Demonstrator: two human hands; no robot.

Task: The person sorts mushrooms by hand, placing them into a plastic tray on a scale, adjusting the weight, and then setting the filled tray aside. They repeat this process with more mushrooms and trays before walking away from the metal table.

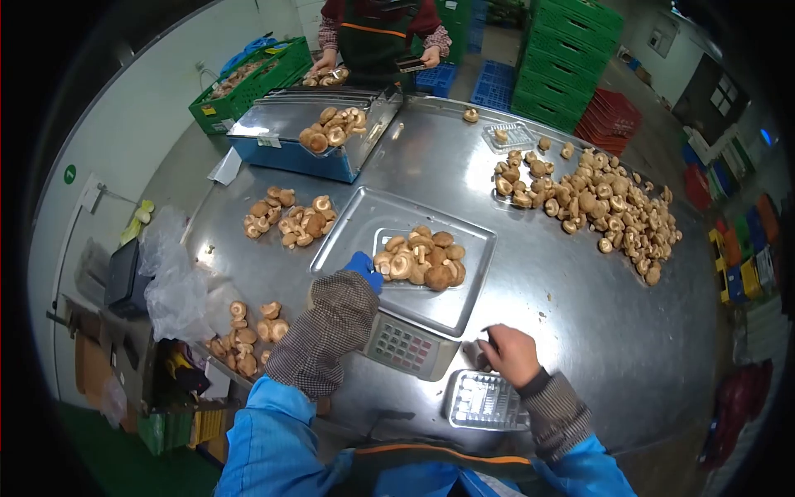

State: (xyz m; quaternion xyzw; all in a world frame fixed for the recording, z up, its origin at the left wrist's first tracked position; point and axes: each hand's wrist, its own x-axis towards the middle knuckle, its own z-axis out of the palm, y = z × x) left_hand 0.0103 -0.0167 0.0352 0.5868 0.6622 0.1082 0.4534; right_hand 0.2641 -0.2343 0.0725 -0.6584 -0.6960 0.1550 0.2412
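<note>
My left hand [364,270], in a blue glove, has its fingers closed at the left edge of a clear plastic tray [383,235] heaped with brown-capped shiitake mushrooms [421,258]. That tray stands on the square metal pan [464,311] of a weighing scale, whose keypad [403,346] faces me. My bare right hand [512,354] is to the right of the keypad, fingers bent and apart, with no held thing showing. Just below it, a second clear plastic tray [487,401] lies on the metal table, partly overlapped by my right sleeve.
A large mushroom pile [613,203] spreads at the right; smaller groups [290,217] lie left of the scale. Across the table a person [377,41] handles mushrooms beside a blue-sided machine [294,157]. Green crates [567,62] are stacked behind. Plastic bags [178,282] hang at left.
</note>
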